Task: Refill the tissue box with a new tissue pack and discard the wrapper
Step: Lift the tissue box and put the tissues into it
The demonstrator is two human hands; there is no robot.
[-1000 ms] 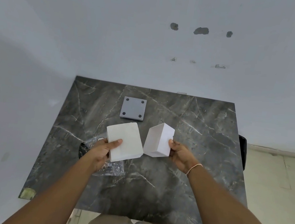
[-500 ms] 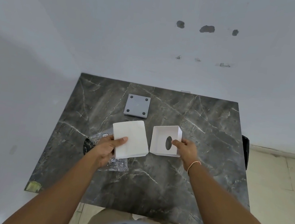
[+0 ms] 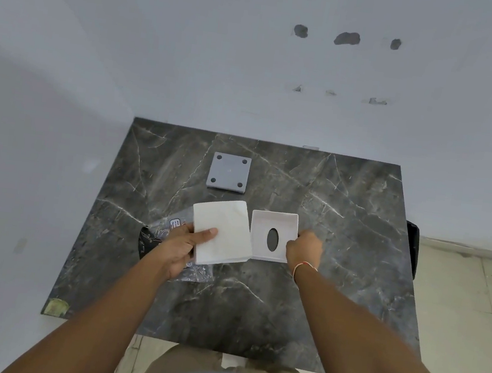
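My left hand point(image 3: 183, 245) grips a white stack of tissues point(image 3: 223, 231) by its near-left edge, held just above the table. To its right the white tissue box shell point(image 3: 277, 221) lies upside down on the dark marble table point(image 3: 341, 229), open side up, with its oval slot showing inside. My right hand point(image 3: 305, 249) holds the shell's right wall. The clear printed plastic wrapper point(image 3: 168, 229) lies crumpled under my left hand, partly hidden.
A grey square base plate point(image 3: 229, 172) with four round pads lies at the back of the table. White walls close in behind and to the left. A black object point(image 3: 412, 250) stands past the table's right edge, on the tiled floor.
My right hand turned the box shell from standing on edge to lying open side up on the table. The tissue stack in my left hand stayed in nearly the same place.
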